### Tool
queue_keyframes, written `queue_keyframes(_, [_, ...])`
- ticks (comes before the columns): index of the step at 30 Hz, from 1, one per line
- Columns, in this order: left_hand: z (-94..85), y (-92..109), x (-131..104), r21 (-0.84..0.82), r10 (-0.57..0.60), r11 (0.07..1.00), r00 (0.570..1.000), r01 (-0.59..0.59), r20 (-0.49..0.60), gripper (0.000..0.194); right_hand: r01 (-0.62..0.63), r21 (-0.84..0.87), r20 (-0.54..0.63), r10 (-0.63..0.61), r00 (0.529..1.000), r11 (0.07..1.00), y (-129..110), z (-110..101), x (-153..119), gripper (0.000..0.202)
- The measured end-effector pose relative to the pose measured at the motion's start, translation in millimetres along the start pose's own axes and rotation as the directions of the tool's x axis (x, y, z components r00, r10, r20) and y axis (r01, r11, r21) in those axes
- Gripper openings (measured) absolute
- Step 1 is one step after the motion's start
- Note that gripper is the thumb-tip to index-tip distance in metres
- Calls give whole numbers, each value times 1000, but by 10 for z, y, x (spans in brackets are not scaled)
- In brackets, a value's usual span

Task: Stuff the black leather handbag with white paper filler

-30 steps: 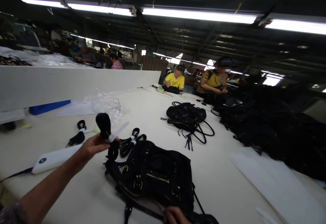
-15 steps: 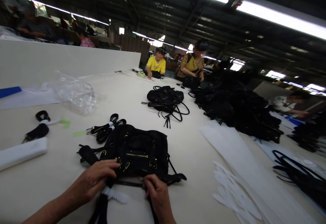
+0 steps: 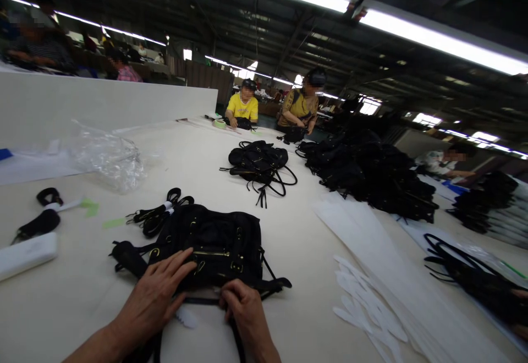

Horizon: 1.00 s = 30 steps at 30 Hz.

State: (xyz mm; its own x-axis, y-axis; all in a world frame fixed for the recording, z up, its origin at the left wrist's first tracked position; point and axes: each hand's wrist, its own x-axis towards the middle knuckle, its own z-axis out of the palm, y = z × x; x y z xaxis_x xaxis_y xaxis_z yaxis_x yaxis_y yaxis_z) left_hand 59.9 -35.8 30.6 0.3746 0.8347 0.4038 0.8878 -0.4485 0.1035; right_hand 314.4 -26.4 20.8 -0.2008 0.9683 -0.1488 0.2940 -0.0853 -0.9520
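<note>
A black bag (image 3: pixel 214 236) with gold zip and buckles lies on the pale table in front of me. My left hand (image 3: pixel 159 291) rests on the bag's lower left part, fingers stretched out and spread a little. At the bag's near edge, my right hand (image 3: pixel 243 308) is closed with bent fingers at a black strap; what its fingertips pinch is too small to make out. The strap runs down from that hand. A small white piece (image 3: pixel 187 317) with a wavy edge lies between my hands, partly hidden.
Coiled black straps (image 3: pixel 154 220), a white roll (image 3: pixel 28 254) and clear plastic (image 3: pixel 109 159) lie left. Another black bag (image 3: pixel 259 159) is ahead; white sheets (image 3: pixel 371 242) and piled black bags (image 3: pixel 371 170) are right. Several people work beyond.
My left hand has moved further onto the bag's lower edge, covering more of the white piece and straps. My right hand keeps its place at the near edge. The whole view has shifted slightly.
</note>
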Motion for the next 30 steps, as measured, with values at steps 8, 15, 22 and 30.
queue_keyframes(8, [-26,-33,192,-49,11,999,999,-9,47,34,-18,23,67,16,998,1000,-153,-70,96,11])
queue_keyframes(15, [-9,-44,221,-176,19,984,1000,-15,23,13,-44,289,9,44,999,956,-232,1,241,24])
queue_keyframes(22, [26,-190,58,-190,-14,982,998,25,60,12,-60,295,18,57,998,954,-202,10,252,28])
queue_keyframes(30, [-179,234,163,-645,-56,745,979,171,195,16,-72,282,26,68,997,957,-141,6,239,30])
